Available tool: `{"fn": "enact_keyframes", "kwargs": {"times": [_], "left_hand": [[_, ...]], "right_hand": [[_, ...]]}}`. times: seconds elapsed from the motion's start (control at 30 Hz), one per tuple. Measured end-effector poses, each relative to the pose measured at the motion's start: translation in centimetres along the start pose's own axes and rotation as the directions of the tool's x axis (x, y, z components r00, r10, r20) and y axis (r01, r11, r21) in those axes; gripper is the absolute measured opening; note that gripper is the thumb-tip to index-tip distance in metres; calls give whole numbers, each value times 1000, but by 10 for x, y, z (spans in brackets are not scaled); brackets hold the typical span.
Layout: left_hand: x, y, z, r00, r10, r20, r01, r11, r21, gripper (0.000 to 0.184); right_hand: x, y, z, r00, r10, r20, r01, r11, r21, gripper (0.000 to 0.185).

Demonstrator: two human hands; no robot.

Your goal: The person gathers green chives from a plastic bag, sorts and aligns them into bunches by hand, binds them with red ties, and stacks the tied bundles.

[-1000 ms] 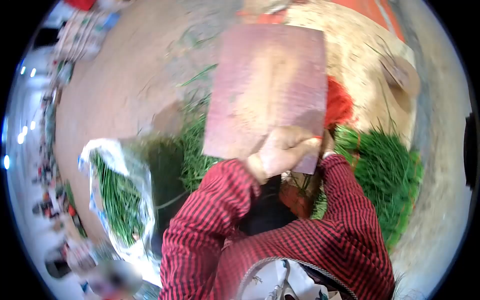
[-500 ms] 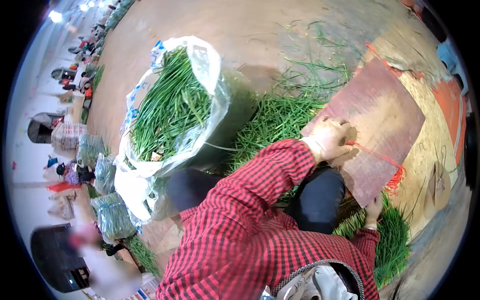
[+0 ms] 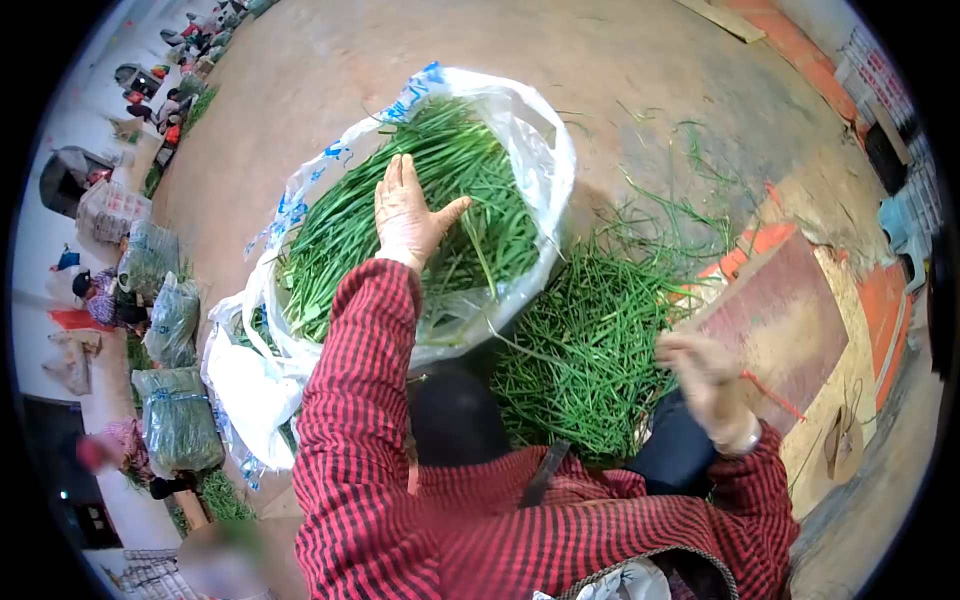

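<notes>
My left hand point(image 3: 408, 212) is over the long green stalks, like chives point(image 3: 350, 240), inside a clear and white plastic bag point(image 3: 545, 120). Its fingers are straight and the thumb stands apart, with nothing gripped; whether the palm presses on the stalks I cannot tell. On the right, my right hand point(image 3: 708, 385), somewhat blurred, hovers by the near left edge of a reddish board point(image 3: 790, 310). Its fingers look stretched out and hold nothing I can see. Between bag and board lies a loose heap of cut green stalks point(image 3: 590, 350).
Red string point(image 3: 775, 392) lies on the board. A tan sheet point(image 3: 840, 300) is under it, with orange strips point(image 3: 880, 325) beside it. Stray stalks litter the floor point(image 3: 650, 60). Packed bags of greens point(image 3: 178, 420) line the left wall, where other people point(image 3: 110, 297) sit.
My left hand has left the board and moved left over the bag. My right hand has come up from the board's lower edge. The view has shifted.
</notes>
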State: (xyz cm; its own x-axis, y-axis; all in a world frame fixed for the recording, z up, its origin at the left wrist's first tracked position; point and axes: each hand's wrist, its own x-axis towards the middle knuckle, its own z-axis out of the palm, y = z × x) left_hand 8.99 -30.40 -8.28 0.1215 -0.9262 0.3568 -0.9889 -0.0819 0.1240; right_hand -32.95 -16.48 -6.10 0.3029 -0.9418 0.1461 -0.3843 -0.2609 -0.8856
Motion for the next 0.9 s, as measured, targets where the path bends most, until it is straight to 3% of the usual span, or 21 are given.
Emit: {"fn": "enact_keyframes", "kwargs": {"times": [0.03, 0.07, 0.1, 0.17, 0.23, 0.33, 0.37, 0.43, 0.47, 0.7, 0.77, 0.8, 0.83, 0.87, 0.9], "left_hand": [[11, -3, -1, 999, -15, 32, 13, 998, 64, 114], [23, -4, 0, 992, -60, 115, 51, 995, 83, 122], [35, -9, 5, 984, -73, 164, 55, 992, 115, 125], [54, -15, 17, 974, -104, 202, 65, 980, 190, 129], [74, -25, 23, 954, -154, 258, 100, 972, 211, 129], [108, -42, 26, 862, -276, 425, 196, 955, 223, 121], [117, -50, 24, 839, -285, 464, 238, 958, 157, 108], [132, -71, 28, 769, -275, 577, 332, 943, 7, 100], [139, -75, 31, 738, -274, 617, 339, 941, 12, 96], [147, -88, 64, 704, -243, 668, 430, 894, -127, 82], [143, -87, 65, 734, -253, 630, 426, 895, -136, 73], [136, -81, 60, 794, -267, 546, 382, 918, -105, 67], [129, -78, 56, 847, -273, 456, 340, 938, -69, 61], [125, -81, 55, 870, -245, 427, 322, 939, -119, 60], [119, -79, 47, 869, -246, 430, 323, 939, -116, 60]], "right_hand": [[28, -37, 20, 993, -40, 108, 43, 999, -27, 14], [49, -32, 46, 957, -186, 222, 185, 982, 28, 16], [66, -36, 69, 912, -226, 342, 242, 970, -4, 17], [90, -42, 108, 829, -336, 447, 378, 926, -6, 18], [99, -39, 139, 806, -386, 449, 410, 911, 47, 21], [96, -23, 156, 779, -333, 532, 372, 928, 36, 19], [95, -18, 154, 779, -324, 537, 365, 930, 32, 19], [99, -9, 154, 718, -246, 651, 338, 941, -16, 19], [101, -7, 157, 744, -274, 610, 343, 939, 3, 19], [122, -3, 166, 708, -266, 654, 333, 943, 23, 20], [133, -1, 165, 699, -192, 689, 135, 981, 137, 24], [148, -8, 163, 738, -204, 643, -3, 952, 306, 25], [163, -21, 155, 685, -25, 728, -427, 796, 430, 25], [182, -26, 148, 715, 7, 699, -501, 703, 506, 27], [204, -24, 144, 770, -22, 637, -464, 667, 584, 30]]}}
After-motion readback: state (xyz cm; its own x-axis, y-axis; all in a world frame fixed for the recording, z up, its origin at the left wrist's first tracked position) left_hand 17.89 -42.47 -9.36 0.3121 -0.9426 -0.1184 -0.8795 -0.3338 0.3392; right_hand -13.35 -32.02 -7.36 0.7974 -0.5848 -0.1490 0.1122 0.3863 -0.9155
